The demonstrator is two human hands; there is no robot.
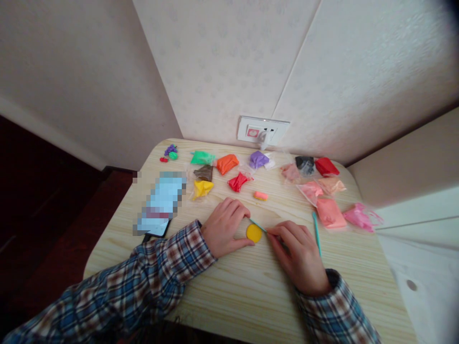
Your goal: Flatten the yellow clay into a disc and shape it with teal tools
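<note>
Frame centre | my right hand (300, 256) pinches teal tool (258, 225); left hand (225, 228), thumb and forefinger parted, borders yellow disc (254, 233) | I need light, even pressure.

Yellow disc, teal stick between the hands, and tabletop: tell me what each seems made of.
Yellow disc: probably modelling clay, matte, its colour solid and even. Teal stick: likely smooth plastic, being thin, straight, evenly coloured. Tabletop: wood or wood-look laminate, seemingly satin; streaky grain shows.
</note>
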